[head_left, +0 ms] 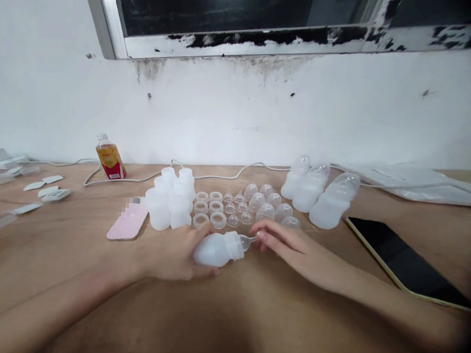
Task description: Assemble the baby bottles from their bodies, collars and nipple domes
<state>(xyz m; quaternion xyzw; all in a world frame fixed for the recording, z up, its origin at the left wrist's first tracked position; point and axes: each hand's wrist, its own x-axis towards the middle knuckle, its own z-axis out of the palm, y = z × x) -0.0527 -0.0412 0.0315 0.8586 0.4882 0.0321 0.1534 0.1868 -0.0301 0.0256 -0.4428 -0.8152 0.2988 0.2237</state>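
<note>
My left hand [182,251] is wrapped round the body of a white baby bottle [215,249], tilted on its side above the table. A ring and a clear nipple [245,243] are fitted on the bottle's neck, pointing right. The fingertips of my right hand [281,241] pinch the nipple's tip. Just behind the bottle lie several white rings [217,220], several loose nipples [233,220] and several clear dome caps [257,203]. Open white bottle bodies [161,209] stand grouped behind my left hand.
Three capped bottles [328,204] stand at the back right, near a black-screened tablet [403,261] and a plastic bag [420,184]. A pink phone [128,221] and a drink bottle [111,158] are at left. A white cable [235,175] runs along the wall.
</note>
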